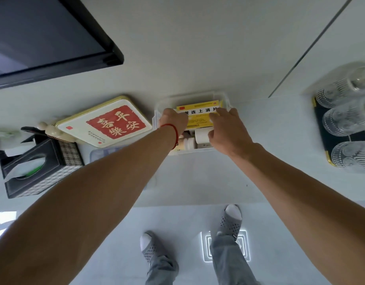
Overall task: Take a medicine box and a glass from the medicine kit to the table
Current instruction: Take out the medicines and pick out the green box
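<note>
A clear plastic medicine kit (223,99) stands on the white counter against the wall. A yellow medicine box (198,112) with black characters lies on top of its contents. My left hand (172,120) grips the box's left end and my right hand (224,128) grips its right end. Under the box I see white bottles (201,136). Several ribbed glasses (342,118) stand upside down on a black tray (321,128) at the right. Whether the box is lifted off the kit I cannot tell.
A cream tray with a red seal (107,122) leans at the left, with a checked tissue box (39,167) in front of it. The kit's clear lid (101,153) lies beside them. A dark screen (43,38) hangs at upper left. My feet (150,245) stand below the counter edge.
</note>
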Demonstrator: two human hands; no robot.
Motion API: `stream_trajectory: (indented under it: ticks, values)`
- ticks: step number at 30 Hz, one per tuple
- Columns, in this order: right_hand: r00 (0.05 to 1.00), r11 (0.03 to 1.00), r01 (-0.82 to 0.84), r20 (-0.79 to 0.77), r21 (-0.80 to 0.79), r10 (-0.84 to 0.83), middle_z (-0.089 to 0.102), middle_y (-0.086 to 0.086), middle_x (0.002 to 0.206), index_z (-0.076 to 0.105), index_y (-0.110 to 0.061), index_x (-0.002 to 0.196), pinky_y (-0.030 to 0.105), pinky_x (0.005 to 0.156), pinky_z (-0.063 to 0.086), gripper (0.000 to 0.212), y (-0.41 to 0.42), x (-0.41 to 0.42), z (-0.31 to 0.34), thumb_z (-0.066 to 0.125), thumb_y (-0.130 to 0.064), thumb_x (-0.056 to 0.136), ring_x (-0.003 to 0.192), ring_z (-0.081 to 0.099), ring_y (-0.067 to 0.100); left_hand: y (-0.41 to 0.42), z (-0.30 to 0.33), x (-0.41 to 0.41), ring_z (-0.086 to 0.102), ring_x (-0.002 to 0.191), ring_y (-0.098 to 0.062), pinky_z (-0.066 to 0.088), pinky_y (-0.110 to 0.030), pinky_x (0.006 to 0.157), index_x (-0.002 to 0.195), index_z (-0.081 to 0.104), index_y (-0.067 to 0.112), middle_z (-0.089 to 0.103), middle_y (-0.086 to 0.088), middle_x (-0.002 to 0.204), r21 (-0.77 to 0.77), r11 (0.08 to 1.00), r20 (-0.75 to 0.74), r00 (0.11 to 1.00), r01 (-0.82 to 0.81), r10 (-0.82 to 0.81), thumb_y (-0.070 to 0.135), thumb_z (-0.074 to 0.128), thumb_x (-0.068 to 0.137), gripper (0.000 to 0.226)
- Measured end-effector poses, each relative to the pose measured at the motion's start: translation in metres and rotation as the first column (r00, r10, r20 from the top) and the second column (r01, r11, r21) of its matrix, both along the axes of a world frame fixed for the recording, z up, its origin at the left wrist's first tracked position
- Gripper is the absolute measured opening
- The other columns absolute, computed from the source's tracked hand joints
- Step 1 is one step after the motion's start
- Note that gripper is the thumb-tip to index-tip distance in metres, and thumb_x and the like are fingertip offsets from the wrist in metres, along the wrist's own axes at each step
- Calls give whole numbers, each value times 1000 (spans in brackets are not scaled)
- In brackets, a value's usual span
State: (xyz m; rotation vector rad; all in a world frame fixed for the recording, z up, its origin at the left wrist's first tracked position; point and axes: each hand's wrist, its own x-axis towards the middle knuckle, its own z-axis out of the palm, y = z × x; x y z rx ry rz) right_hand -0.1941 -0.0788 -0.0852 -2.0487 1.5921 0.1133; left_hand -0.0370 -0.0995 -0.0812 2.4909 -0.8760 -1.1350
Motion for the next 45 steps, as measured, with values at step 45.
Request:
stream_trajectory:
  ticks: [45]
  values:
    - [957,942,-282,-118,-184,264,51,13,143,54,-10,135,39,104,45,46,133,62,-85,62,-11,90,133,48,31,174,-44,73,60,96,-27,54,-42,91,146,46,16,59,-14,123,173,979,-311,949,109,-51,3,51,94,54]
